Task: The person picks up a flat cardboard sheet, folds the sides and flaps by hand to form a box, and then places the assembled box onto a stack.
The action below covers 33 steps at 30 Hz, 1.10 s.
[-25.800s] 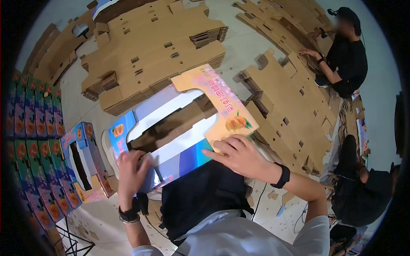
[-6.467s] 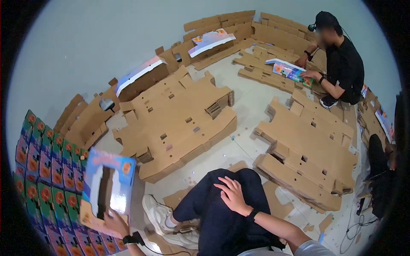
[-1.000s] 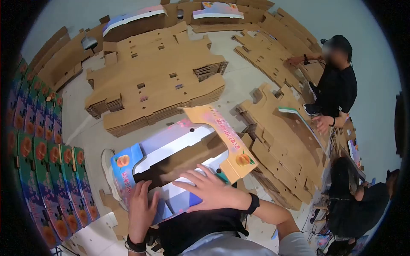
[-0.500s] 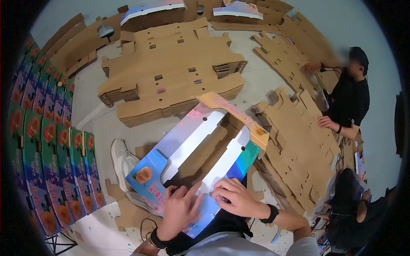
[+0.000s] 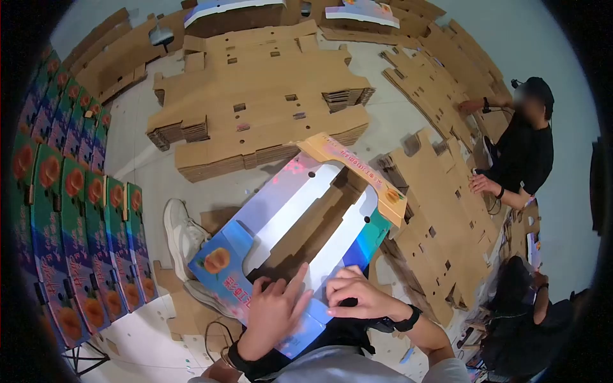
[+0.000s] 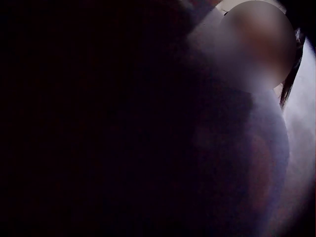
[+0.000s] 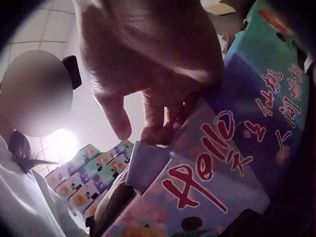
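Observation:
An open printed carton (image 5: 252, 204), with peach pictures and a brown inside, lies tilted across the person's lap in the head view. On its near end rests the left hand (image 5: 271, 319), back up and fingers fairly straight. The right hand (image 5: 361, 297) bends its fingers over the near long side by the corner, its thumb lower down outside. From the right wrist, the right hand (image 7: 153, 59) has fingertips at a small folded flap (image 7: 148, 165) beside the carton's printed side (image 7: 202, 173). The left wrist view is mostly dark.
Printed cartons (image 5: 76, 249) stand in rows at the left. Flat cardboard stacks (image 5: 255, 108) lie ahead, with another stack (image 5: 440, 223) at the right. A person in black (image 5: 523, 140) crouches at the far right; a second (image 5: 536, 325) sits nearer. A white shoe (image 5: 182, 236) is beside the carton.
Over the past second the carton has turned, its far end swinging away from the lap. The right hand has gone from the long side to the near corner; lately its thumb and fingers have spread apart.

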### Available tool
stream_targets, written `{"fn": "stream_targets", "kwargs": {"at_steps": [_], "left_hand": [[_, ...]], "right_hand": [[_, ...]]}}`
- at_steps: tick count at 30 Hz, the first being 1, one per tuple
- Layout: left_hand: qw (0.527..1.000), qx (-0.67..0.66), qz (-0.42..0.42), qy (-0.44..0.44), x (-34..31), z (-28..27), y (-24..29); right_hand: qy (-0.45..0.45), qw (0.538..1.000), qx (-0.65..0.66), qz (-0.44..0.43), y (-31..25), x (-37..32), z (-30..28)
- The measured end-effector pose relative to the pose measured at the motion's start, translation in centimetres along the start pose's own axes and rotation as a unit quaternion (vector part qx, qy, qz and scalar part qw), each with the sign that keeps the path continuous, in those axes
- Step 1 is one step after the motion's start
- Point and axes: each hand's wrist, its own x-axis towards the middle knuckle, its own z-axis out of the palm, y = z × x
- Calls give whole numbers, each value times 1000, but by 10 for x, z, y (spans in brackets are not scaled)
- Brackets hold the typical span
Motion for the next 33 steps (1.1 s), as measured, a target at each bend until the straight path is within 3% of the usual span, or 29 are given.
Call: {"fn": "stream_targets", "kwargs": {"at_steps": [6, 7, 8, 9, 10, 12, 13, 18, 24, 26, 31, 33], "left_hand": [[999, -7, -36, -39, -2, -6, 13], [999, -22, -25, -15, 0, -6, 13], [999, -22, -26, -15, 4, -3, 11], [1000, -14, -20, -10, 10, 2, 8], [1000, -7, -14, -5, 15, 7, 5], [999, -40, -9, 13, 19, 14, 1], [999, -36, -12, 14, 21, 14, 0], [999, -19, -31, -15, 24, 6, 8], [998, -15, -55, -35, 23, 5, 12], [998, -11, -49, -34, 23, 5, 12], [1000, 7, -1, 17, 18, 11, 7], [998, -10, -8, -54, 19, -1, 10]], "right_hand": [[-16, 999, 20, -36, 3, -9, -7], [-38, 957, 287, -20, 12, -16, -6], [-58, 845, 532, -3, 16, -19, -5], [-117, 864, 459, 172, -14, -17, -15], [-112, 970, 208, -54, -14, -3, -8], [-92, 993, 46, -53, -19, 0, -2], [-61, 996, 31, -48, -17, 0, -2], [119, 989, -80, 29, -11, 4, -13], [154, 953, -254, 64, 1, 8, -36], [200, 917, -341, 58, 9, 14, -43], [196, 900, -380, 85, 45, 20, -70], [197, 906, -361, 98, 47, 17, -67]]}}
